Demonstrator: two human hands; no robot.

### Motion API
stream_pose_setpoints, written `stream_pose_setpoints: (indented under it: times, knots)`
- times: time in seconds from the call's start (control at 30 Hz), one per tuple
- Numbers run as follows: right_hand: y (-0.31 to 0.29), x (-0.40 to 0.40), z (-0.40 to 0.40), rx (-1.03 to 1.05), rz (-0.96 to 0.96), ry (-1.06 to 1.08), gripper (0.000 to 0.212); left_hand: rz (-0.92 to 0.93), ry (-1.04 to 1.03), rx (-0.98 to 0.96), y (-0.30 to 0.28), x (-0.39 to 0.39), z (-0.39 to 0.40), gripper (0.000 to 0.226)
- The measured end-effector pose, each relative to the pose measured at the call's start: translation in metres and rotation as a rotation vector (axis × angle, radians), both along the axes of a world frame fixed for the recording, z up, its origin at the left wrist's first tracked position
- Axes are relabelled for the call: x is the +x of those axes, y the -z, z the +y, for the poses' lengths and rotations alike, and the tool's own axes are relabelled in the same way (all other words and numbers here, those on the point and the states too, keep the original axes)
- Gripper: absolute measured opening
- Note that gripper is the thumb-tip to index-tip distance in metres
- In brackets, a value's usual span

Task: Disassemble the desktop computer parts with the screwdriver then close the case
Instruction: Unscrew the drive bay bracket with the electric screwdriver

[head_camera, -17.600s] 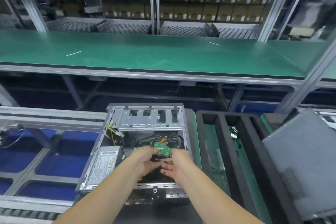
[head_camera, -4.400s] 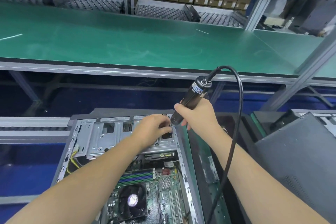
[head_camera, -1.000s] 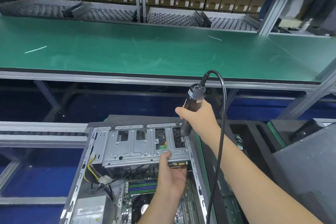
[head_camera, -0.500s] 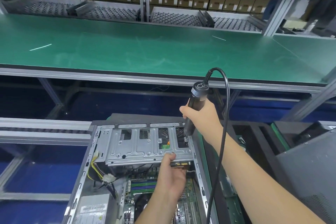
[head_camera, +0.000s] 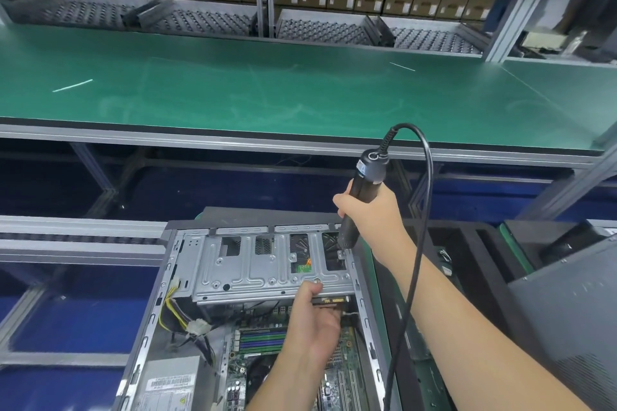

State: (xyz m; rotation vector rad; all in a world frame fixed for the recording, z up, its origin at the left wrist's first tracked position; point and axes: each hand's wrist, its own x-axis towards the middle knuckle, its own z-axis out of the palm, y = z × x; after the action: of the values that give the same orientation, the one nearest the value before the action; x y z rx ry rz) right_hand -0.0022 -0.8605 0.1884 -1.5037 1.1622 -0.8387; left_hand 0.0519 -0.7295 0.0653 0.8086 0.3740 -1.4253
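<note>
An open desktop case lies flat in front of me, with its silver drive cage across the far end. My right hand grips a black corded electric screwdriver, its tip down on the cage's far right corner. My left hand reaches under the cage's near edge, thumb on top, fingers curled around the drive beneath it. The motherboard with RAM sticks and the power supply show inside the case.
A grey side panel lies at the right, beside a black foam tray. Yellow and black power cables hang loose at the case's left. A green bench runs across beyond, with racks of boxes behind it.
The screwdriver has stayed upright on the cage's far right corner. My left hand remains under the cage's near edge, its thumb now on the edge. The view has shifted slightly.
</note>
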Motion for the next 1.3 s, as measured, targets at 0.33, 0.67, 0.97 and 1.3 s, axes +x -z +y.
stream_pose_setpoints:
  times: [0.33, 0.67, 0.97, 1.3]
  knots:
    - [-0.027, -0.002, 0.010, -0.133, -0.049, -0.153, 0.035, -0.007, -0.022, 0.054, -0.013, -0.004, -0.001, 0.041]
    - [-0.052, -0.065, 0.034, -0.108, -0.341, 0.014, 0.021, -0.354, 0.153, 0.216, -0.091, -0.018, 0.038, 0.038]
    - [-0.004, -0.152, 0.063, -0.074, -0.454, 0.110, 0.024, -1.284, 0.604, 0.000, -0.086, -0.056, 0.031, 0.020]
    - [0.056, -0.243, 0.053, 0.044, -0.551, -0.013, 0.021, -2.265, 0.989, 0.330, -0.077, -0.113, 0.015, 0.019]
